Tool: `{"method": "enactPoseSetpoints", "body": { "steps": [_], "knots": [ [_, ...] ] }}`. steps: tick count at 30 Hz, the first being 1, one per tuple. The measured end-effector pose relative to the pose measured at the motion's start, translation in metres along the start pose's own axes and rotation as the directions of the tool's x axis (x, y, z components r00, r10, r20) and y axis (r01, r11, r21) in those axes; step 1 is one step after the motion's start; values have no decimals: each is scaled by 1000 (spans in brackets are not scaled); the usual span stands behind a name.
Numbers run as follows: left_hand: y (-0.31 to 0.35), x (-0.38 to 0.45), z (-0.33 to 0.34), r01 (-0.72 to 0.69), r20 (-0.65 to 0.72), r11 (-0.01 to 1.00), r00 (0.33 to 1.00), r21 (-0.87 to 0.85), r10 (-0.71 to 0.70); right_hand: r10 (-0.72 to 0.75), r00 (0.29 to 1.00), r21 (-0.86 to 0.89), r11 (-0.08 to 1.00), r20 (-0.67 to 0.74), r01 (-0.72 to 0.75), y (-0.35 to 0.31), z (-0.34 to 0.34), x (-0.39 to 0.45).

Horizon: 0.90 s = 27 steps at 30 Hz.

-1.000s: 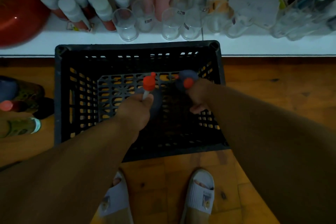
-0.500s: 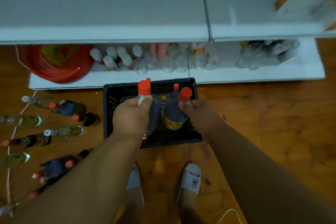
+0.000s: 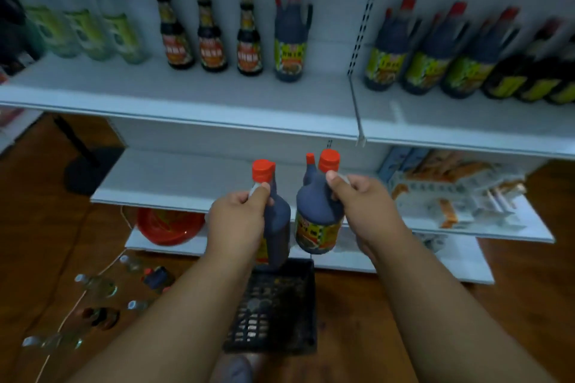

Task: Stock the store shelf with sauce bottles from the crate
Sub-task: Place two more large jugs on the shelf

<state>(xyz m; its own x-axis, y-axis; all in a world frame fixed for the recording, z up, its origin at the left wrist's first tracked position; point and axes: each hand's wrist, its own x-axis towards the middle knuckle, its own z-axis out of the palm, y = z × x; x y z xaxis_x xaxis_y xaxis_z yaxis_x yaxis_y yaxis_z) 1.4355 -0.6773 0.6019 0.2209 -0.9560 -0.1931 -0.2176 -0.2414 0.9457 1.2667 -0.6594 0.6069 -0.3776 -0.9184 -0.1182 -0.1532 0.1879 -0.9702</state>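
My left hand [image 3: 238, 221] grips a dark sauce bottle [image 3: 278, 224] with a red cap by its handle, upright. My right hand [image 3: 362, 199] holds a second dark sauce bottle [image 3: 317, 221] with a red cap and a yellow label the same way. Both bottles hang in the air above the black crate [image 3: 273, 308] on the floor, below the front edge of the upper white shelf [image 3: 217, 96]. On that shelf stand three slim sauce bottles [image 3: 211, 28] and one like bottle [image 3: 291, 37], with more dark bottles [image 3: 429, 50] in the right bay.
Green bottles [image 3: 87, 34] stand at the upper shelf's left. The middle shelf holds packaged goods [image 3: 451, 193] on the right. A red bowl [image 3: 169, 224] sits on the bottom shelf. Several bottles [image 3: 99, 298] lie on the wooden floor to the left.
Both hands lifted the two bottles out of the crate and up to shelf height. The view swung from the crate and floor up to the upper shelf.
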Motion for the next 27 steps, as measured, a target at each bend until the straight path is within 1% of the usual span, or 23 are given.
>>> {"method": "enactPoseSetpoints", "body": {
  "steps": [3,4,6,7,9,12,15,18,22,25,27],
  "knots": [
    [33,15,-1,-15,16,996,1000,-92,16,-78,997,23,997,-23,78,-33,-3,14],
    [43,22,-2,-43,54,995,997,-87,48,-81,996,62,995,-43,83,-44,-4,19],
    [62,34,-2,-149,152,989,978,22,144,-53,995,147,987,-84,65,-63,-5,30],
    [70,40,-1,-172,170,985,971,26,166,-42,994,177,982,-100,59,-71,-4,35],
    [88,49,2,-177,181,984,967,-30,179,-24,990,221,974,-138,54,-83,-6,48],
    [111,65,13,-120,123,981,983,-154,140,-1,986,265,963,-169,47,-100,-14,73],
    [128,83,28,-77,63,969,994,-234,94,-9,989,305,951,-145,53,-112,-23,104],
    [137,104,47,-54,22,975,998,-216,60,-33,993,276,959,-117,65,-117,-31,140],
    [148,127,77,-33,-63,961,998,-276,17,-46,998,222,974,-41,54,-116,-38,194],
    [159,142,100,-69,-131,974,991,-215,41,-49,999,190,980,-1,49,-112,-48,230],
    [165,152,114,-73,-169,977,985,-200,39,-24,999,152,988,25,20,-112,-51,252]
  ]
}}
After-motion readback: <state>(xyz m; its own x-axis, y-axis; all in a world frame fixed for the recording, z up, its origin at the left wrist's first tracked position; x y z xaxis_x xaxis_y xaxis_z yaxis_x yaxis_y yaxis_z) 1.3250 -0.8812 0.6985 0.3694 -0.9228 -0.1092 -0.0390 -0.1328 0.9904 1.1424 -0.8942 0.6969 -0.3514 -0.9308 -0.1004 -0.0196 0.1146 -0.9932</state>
